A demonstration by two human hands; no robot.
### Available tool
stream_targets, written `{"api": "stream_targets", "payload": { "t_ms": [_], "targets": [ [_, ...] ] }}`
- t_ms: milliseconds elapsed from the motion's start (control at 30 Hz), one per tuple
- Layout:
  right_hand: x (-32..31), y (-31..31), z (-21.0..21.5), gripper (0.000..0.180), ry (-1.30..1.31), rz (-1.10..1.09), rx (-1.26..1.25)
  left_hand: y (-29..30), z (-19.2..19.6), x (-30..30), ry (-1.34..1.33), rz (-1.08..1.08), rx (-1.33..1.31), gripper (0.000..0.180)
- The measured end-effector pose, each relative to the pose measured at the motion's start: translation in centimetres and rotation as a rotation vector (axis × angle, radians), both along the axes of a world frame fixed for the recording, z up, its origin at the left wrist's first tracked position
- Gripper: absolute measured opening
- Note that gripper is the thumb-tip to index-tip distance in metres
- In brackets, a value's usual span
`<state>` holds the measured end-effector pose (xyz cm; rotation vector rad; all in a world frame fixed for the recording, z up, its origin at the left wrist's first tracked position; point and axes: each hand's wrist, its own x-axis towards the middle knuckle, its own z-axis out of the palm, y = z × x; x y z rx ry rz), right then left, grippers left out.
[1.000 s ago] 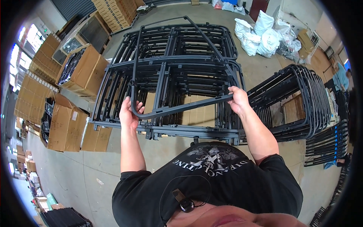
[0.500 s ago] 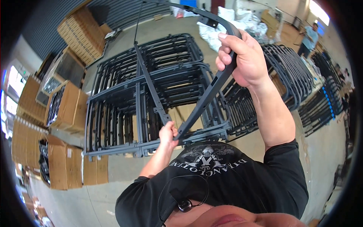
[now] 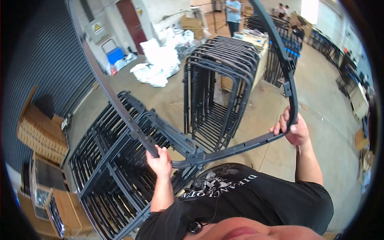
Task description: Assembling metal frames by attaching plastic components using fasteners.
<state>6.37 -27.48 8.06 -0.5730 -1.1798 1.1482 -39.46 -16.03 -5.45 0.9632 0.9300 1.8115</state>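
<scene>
Head view. One dark metal frame, U-shaped, is held up in the air in front of the chest, its two long legs running up and out of the top of the picture. The left hand is closed around the left leg near the lower corner, fingers wrapped fully. The right hand is curled around the right corner bend, fingers hooked over the tube, thumb underneath.

Containers: open cardboard boxes stand at lower left, two clearly counted; contents are dark and cannot be made out. A stack of flat cardboard sits just above them against the corrugated dark wall. A blue crate stands near the red door.

Around: directly below the held frame, a flat pile of frames lies on the concrete floor, in two adjoining stacks; number of pieces cannot be counted. Beyond it, a second stack stands upright on edge, roughly ten or more, leaning against a table. White bags lie heaped on the floor left of that stack. More dark frames stand farther back. One person in a light blue top stands at the far end; others at upper right are too small to count.
</scene>
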Motion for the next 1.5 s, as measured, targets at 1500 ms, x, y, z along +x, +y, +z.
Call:
{"api": "stream_targets", "payload": {
  "t_ms": [1500],
  "targets": [
    [50.4,-3.1,-31.4,0.03,0.3,-0.667,-1.125,18.1,1.1,104.0,0.69,-1.165,-0.055,0.02]
  ]
}}
